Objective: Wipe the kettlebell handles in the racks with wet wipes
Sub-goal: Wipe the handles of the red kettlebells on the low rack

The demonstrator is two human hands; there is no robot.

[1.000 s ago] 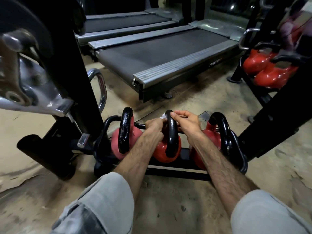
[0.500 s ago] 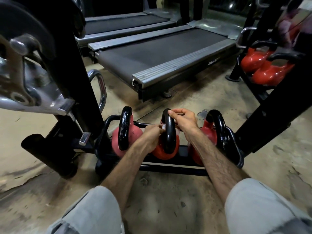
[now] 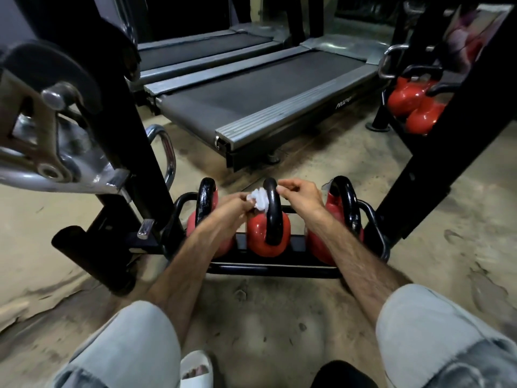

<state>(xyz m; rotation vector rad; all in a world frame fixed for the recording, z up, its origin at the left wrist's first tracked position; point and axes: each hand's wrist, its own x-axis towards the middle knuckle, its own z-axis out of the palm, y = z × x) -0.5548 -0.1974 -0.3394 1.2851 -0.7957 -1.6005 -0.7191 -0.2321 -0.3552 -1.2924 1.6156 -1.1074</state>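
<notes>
Fingers of the left hand [image 3: 228, 206] pinch a bunched white wipe [image 3: 258, 200] against the left side of the middle kettlebell's black handle [image 3: 272, 208]. Right hand [image 3: 300, 196] sits just right of the handle top, fingers curled, fingertips pinching at a small white bit; whether it touches the handle cannot be told. Three red kettlebells stand in a low black rack [image 3: 274, 268] on the floor, the middle one [image 3: 267, 236] at its centre. A treadmill [image 3: 260, 93] lies beyond.
</notes>
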